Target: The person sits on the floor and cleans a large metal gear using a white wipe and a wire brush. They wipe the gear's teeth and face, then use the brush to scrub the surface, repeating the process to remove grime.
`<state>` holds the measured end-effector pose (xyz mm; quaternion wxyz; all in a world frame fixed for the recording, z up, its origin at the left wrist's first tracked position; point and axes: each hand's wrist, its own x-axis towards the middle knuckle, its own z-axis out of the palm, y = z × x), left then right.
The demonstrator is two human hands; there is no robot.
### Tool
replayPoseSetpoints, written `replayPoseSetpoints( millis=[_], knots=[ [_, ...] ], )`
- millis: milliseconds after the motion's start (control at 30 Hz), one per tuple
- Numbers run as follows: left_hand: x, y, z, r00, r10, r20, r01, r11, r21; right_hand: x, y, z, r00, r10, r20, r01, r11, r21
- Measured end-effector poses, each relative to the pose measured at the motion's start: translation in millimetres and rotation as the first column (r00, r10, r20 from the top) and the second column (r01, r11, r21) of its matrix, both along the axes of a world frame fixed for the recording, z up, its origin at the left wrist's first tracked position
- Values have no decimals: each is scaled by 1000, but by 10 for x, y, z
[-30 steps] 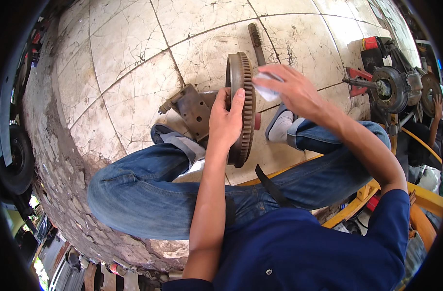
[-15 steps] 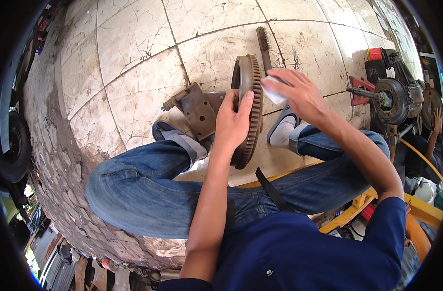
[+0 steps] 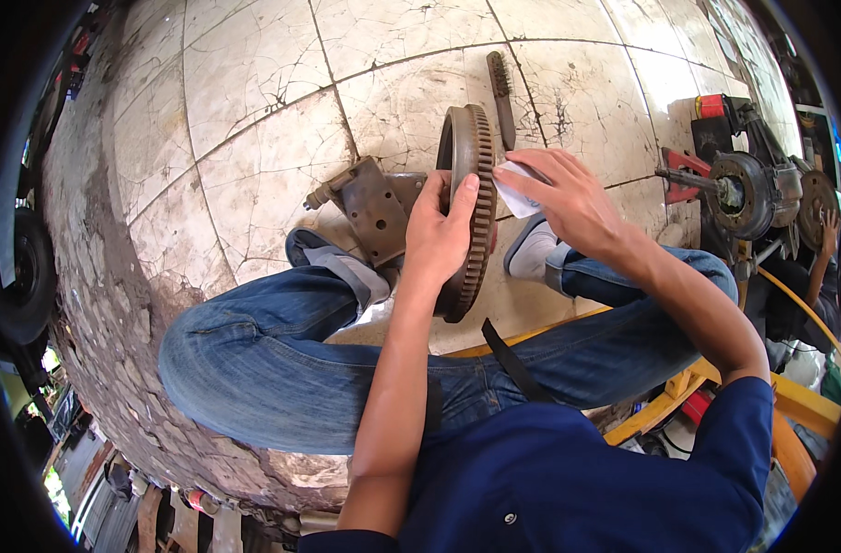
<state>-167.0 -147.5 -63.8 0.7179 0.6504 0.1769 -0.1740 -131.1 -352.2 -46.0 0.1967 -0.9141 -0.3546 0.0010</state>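
A toothed metal flywheel (image 3: 478, 249) stands on edge between my legs. My left hand (image 3: 443, 226) grips its near-left rim, thumb lying over the teeth and fingers inside the rim. In my right hand (image 3: 575, 198) is a folded white sheet (image 3: 515, 192), pinched between thumb and fingers, its edge close to the toothed side. Whether the sheet touches the teeth I cannot tell. A wire brush (image 3: 501, 97) lies on the tiles beyond the flywheel. Left of it, a heavy metal block (image 3: 374, 212) with bolt holes rests on the floor beside my left foot.
At the right, a brake drum and axle assembly (image 3: 738, 189) stands by a red stand (image 3: 683, 189). Another person's hand (image 3: 830, 230) touches a rusty disc (image 3: 815, 205) there. A yellow frame (image 3: 660, 415) runs beside my right thigh. Broken concrete (image 3: 116, 341) borders the tiles at left.
My right hand has shifted slightly down with the white sheet, whose face now shows more. My left hand keeps its hold on the flywheel, which stays nearly still.
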Motion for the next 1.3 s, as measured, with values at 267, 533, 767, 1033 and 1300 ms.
replayPoseSetpoints(
  millis=[267, 533, 767, 1033, 1300],
  knots=[
    [3, -19, -110, 997, -17, 78, 11, 996, 87, 14, 12, -37, 999, -46, 1, 46, 998, 53],
    [57, 10, 19, 998, 27, -55, -32, 995, -98, 116, 37, -70, 998, -58, 16, 57, 998, 23],
    [3, -7, -52, 999, 36, 31, -35, 999, -30, 79, 3, -52, 1000, -6, 29, 6, 1000, 7],
    [58, 64, -98, 1000, 11, -6, -11, 998, 54, 59, 49, 1, 996, 60, 62, -59, 998, -15],
    [56, 141, -205, 999, 11, 36, -14, 997, 72, -44, 120, 51, 987, 117, 108, -108, 990, -89]
  ],
)
